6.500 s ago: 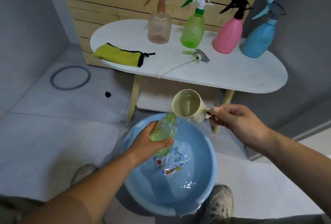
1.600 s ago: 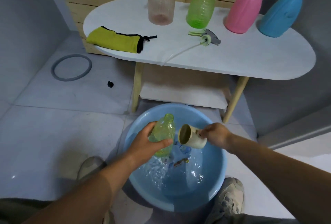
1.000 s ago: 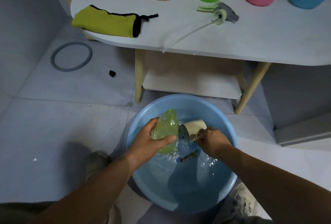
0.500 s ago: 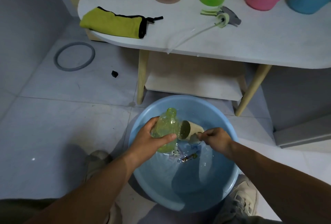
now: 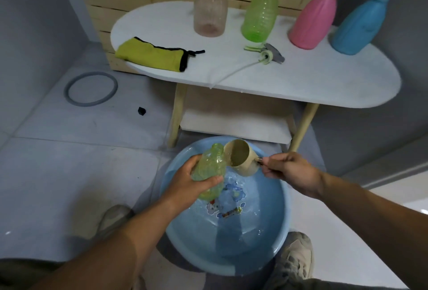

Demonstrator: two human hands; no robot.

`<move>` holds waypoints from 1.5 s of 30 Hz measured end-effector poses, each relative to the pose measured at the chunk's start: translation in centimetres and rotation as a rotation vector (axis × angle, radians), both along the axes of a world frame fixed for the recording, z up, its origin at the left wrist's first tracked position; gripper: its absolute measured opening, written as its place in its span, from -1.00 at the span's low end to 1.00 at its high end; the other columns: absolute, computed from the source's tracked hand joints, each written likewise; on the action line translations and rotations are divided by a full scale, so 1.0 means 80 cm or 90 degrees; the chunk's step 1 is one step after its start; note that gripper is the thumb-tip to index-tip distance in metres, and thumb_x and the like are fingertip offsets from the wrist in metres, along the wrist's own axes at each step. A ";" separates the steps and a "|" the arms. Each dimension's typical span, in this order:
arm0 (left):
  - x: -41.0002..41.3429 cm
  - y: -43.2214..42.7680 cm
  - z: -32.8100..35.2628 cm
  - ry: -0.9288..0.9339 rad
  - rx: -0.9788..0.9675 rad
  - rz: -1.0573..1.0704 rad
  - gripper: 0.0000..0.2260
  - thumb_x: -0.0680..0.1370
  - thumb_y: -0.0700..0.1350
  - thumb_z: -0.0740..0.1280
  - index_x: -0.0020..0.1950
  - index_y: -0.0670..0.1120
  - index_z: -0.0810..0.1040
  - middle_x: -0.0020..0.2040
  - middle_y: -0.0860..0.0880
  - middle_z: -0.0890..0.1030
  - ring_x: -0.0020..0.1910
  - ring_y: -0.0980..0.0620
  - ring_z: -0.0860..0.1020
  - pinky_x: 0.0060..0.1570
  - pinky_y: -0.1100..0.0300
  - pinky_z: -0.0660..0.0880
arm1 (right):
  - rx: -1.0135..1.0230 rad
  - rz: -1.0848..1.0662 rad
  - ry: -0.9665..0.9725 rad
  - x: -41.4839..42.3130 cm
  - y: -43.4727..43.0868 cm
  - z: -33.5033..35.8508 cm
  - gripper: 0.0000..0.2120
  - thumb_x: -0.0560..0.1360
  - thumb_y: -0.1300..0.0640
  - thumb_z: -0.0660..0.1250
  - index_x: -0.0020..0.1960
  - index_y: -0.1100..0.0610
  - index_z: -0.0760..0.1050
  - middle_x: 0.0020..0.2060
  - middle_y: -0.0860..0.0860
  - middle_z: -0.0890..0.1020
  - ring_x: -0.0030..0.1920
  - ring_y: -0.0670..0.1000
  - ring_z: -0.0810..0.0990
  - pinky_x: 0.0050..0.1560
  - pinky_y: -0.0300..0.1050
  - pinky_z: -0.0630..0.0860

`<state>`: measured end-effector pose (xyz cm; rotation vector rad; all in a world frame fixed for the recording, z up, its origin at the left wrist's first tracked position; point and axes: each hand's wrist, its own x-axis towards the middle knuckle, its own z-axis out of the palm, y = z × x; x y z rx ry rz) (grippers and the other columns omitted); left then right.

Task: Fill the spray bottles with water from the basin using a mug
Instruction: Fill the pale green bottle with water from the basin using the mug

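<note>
Spray bottle (image 5: 210,164), yellow-green and with no head on it, leans over the blue basin (image 5: 283,220), neck toward one o'clock; the left hand (image 5: 190,183) grips its body, fingers and thumb curled round it; at the bottle's two o'clock a beige mug (image 5: 242,158) tilts toward the neck with water inside, its rim touching or just beside the bottle's mouth, I cannot tell which; the right hand (image 5: 289,172) pinches the mug's handle from three o'clock. The basin holds water and sits on the floor between two shoes (image 5: 296,259).

At the basin's ten o'clock a grey ring (image 5: 90,88) lies on the tiles, a small black bit (image 5: 141,111) near it; at twelve o'clock stands the white tabletop (image 5: 312,81), bearing, from nine to three, a yellow pouch (image 5: 150,54) with black trim, a clear peach bottle (image 5: 210,14), a green bottle (image 5: 260,16), a loose spray head (image 5: 269,53) lying with its tube just before the green one, a pink bottle (image 5: 312,23) and a blue bottle (image 5: 356,28); those four bottles stand upright.
</note>
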<state>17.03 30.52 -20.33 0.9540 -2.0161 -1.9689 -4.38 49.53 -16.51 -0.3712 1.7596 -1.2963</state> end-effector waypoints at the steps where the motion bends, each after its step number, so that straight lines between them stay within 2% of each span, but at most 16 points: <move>1: 0.000 0.001 0.002 0.005 -0.003 -0.001 -0.61 0.42 -0.07 0.62 0.19 0.07 0.61 0.04 0.18 0.71 0.01 0.23 0.66 -0.03 0.37 0.57 | -0.009 -0.002 0.000 -0.001 0.003 0.012 -0.79 0.49 0.13 0.41 -0.27 0.19 0.69 -0.28 0.10 0.66 -0.20 -0.04 0.63 -0.10 -0.28 0.59; 4: 0.001 0.003 0.008 0.021 -0.006 -0.001 -0.61 0.41 -0.08 0.62 0.18 0.04 0.61 0.04 0.14 0.72 0.01 0.23 0.66 -0.07 0.43 0.53 | -0.040 -0.006 0.008 -0.001 0.011 0.047 -0.80 0.43 0.09 0.41 -0.28 0.19 0.69 -0.30 0.09 0.66 -0.22 -0.05 0.63 -0.04 -0.24 0.63; 6: 0.001 0.003 0.011 0.034 -0.015 0.001 -0.61 0.41 -0.10 0.63 0.17 0.03 0.61 0.04 0.10 0.72 0.01 0.22 0.66 -0.05 0.41 0.53 | -0.064 -0.017 0.016 -0.002 0.019 0.068 -0.76 0.40 0.07 0.42 -0.21 0.27 0.68 -0.28 0.11 0.66 -0.21 -0.01 0.62 0.01 -0.17 0.62; 8: 0.001 0.003 0.013 0.039 -0.023 -0.006 -0.60 0.40 -0.08 0.63 0.19 0.04 0.61 0.06 0.10 0.71 0.03 0.21 0.66 -0.04 0.39 0.52 | -0.085 -0.024 0.034 -0.003 0.025 0.083 -0.59 0.39 0.06 0.42 -0.05 0.46 0.60 -0.20 0.18 0.64 -0.16 0.03 0.60 0.08 -0.11 0.61; 10: 0.002 0.002 0.014 0.044 -0.025 -0.014 -0.57 0.39 -0.06 0.64 0.21 0.06 0.61 0.06 0.13 0.71 0.04 0.21 0.66 -0.05 0.41 0.52 | -0.096 -0.016 0.061 0.000 0.030 0.099 -0.47 0.39 0.04 0.42 0.05 0.53 0.53 -0.15 0.23 0.61 -0.10 0.09 0.57 0.15 -0.06 0.58; 12: 0.003 0.003 0.016 0.048 -0.025 -0.019 -0.52 0.35 0.01 0.65 0.22 0.08 0.60 0.07 0.16 0.70 0.06 0.21 0.66 -0.02 0.38 0.53 | -0.104 -0.013 0.084 0.005 0.032 0.113 -0.47 0.41 0.03 0.42 0.05 0.53 0.53 -0.09 0.31 0.60 -0.04 0.15 0.55 0.23 0.05 0.50; 14: 0.002 0.006 0.017 0.044 -0.025 -0.020 -0.39 0.25 0.15 0.64 0.26 0.11 0.59 0.10 0.17 0.70 0.10 0.20 0.65 0.10 0.25 0.56 | -0.108 -0.026 0.096 0.009 0.033 0.125 -0.53 0.40 0.04 0.43 0.01 0.48 0.57 0.02 0.39 0.62 0.00 0.15 0.59 0.31 0.10 0.46; 17: 0.001 0.006 0.018 0.038 -0.023 -0.023 -0.28 0.18 0.26 0.61 0.30 0.12 0.57 0.16 0.16 0.68 0.16 0.17 0.63 0.22 0.12 0.56 | -0.107 -0.020 0.123 0.015 0.028 0.136 -0.66 0.39 0.03 0.43 -0.06 0.33 0.67 -0.06 0.28 0.67 -0.01 0.08 0.65 0.26 -0.03 0.56; 21: 0.001 0.007 0.020 0.040 -0.016 -0.029 -0.30 0.18 0.26 0.61 0.28 0.15 0.57 0.14 0.21 0.68 0.12 0.24 0.63 0.18 0.17 0.56 | -0.118 -0.014 0.166 0.020 0.023 0.144 -0.72 0.37 -0.02 0.44 -0.11 0.20 0.72 -0.14 0.14 0.70 -0.04 0.01 0.67 0.16 -0.18 0.59; 25: -0.002 0.009 0.022 0.057 0.009 -0.033 -0.36 0.24 0.17 0.62 0.28 0.09 0.58 0.14 0.13 0.70 0.12 0.16 0.66 0.12 0.16 0.58 | -0.109 0.015 0.215 0.025 0.019 0.150 -0.71 0.36 -0.08 0.45 -0.06 0.10 0.73 -0.11 0.03 0.74 -0.04 -0.10 0.67 0.16 -0.18 0.58; 28: -0.004 0.009 0.020 0.063 0.013 -0.024 -0.33 0.20 0.18 0.61 0.27 0.05 0.59 0.13 0.09 0.71 0.13 0.10 0.67 0.15 0.13 0.60 | -0.129 0.038 0.224 0.033 0.016 0.157 -0.83 0.40 0.00 0.42 -0.08 -0.01 0.75 -0.07 -0.04 0.75 -0.07 -0.19 0.68 -0.01 -0.37 0.54; 30: -0.004 0.008 0.019 0.061 0.017 -0.027 -0.32 0.19 0.19 0.61 0.27 0.05 0.59 0.14 0.08 0.71 0.14 0.09 0.67 0.17 0.10 0.60 | -0.131 0.046 0.239 0.038 0.013 0.160 -0.87 0.41 0.04 0.41 -0.13 -0.03 0.75 -0.04 -0.07 0.74 -0.05 -0.21 0.68 -0.04 -0.43 0.51; 33: -0.004 0.007 0.018 0.053 0.013 -0.036 -0.32 0.20 0.21 0.61 0.28 0.07 0.58 0.15 0.10 0.70 0.15 0.11 0.66 0.18 0.08 0.61 | -0.115 0.053 0.270 0.041 0.009 0.163 -0.87 0.42 0.04 0.41 -0.24 -0.08 0.73 -0.03 -0.09 0.74 -0.03 -0.21 0.67 -0.03 -0.45 0.49; 36: -0.003 0.007 0.018 0.045 0.006 -0.035 -0.33 0.22 0.20 0.61 0.28 0.09 0.57 0.14 0.12 0.69 0.15 0.12 0.65 0.16 0.11 0.61 | -0.115 0.043 0.281 0.043 0.007 0.164 -0.87 0.42 0.06 0.41 -0.24 -0.08 0.72 -0.04 -0.10 0.74 -0.03 -0.21 0.67 -0.03 -0.45 0.49; 41: 0.000 0.005 0.017 0.040 0.003 -0.034 -0.48 0.37 0.01 0.64 0.29 0.09 0.58 0.14 0.12 0.69 0.13 0.15 0.65 0.21 0.06 0.60 | -0.108 0.046 0.298 0.042 0.005 0.163 -0.81 0.47 0.10 0.42 -0.26 -0.12 0.72 -0.02 -0.12 0.74 0.02 -0.21 0.67 -0.01 -0.47 0.47; 45: -0.001 0.006 0.018 0.036 0.002 -0.025 -0.51 0.40 -0.04 0.63 0.29 0.08 0.58 0.14 0.12 0.70 0.13 0.16 0.66 0.24 0.05 0.59 | -0.094 0.046 0.311 0.041 0.005 0.163 -0.77 0.50 0.14 0.42 -0.25 -0.12 0.72 0.01 -0.12 0.73 0.07 -0.19 0.66 0.01 -0.48 0.46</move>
